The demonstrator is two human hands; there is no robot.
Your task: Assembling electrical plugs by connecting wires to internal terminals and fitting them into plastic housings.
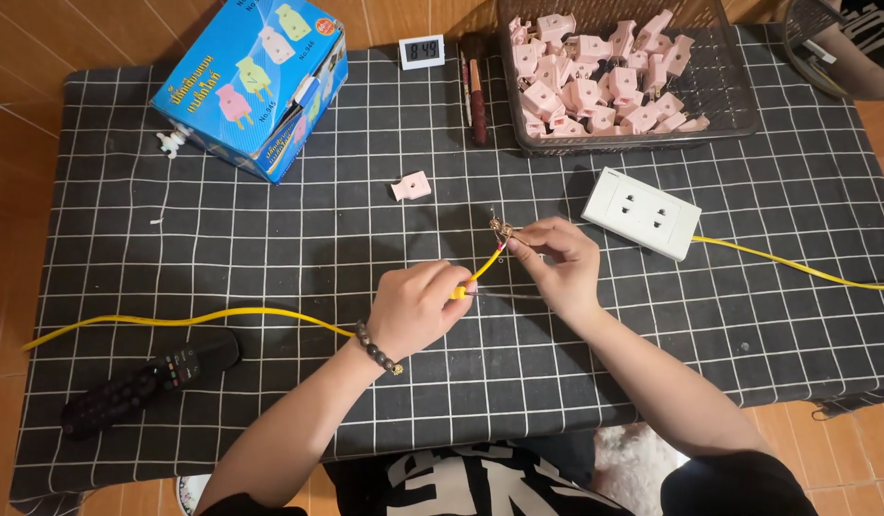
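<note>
Hands mid-counter, both on the thin yellow insulated cable. Left hand is closed around the sheath just behind the cut end, likely to steady it. Right hand pinches the bare stripped copper strands with its fingertips, held just above the black grid-patterned cloth on the counter. One loose pink plastic plug shell lies near; a wire basket of more pink plug parts sits behind. White twin socket block lies right of the hands, with yellow cable running off it.
</note>
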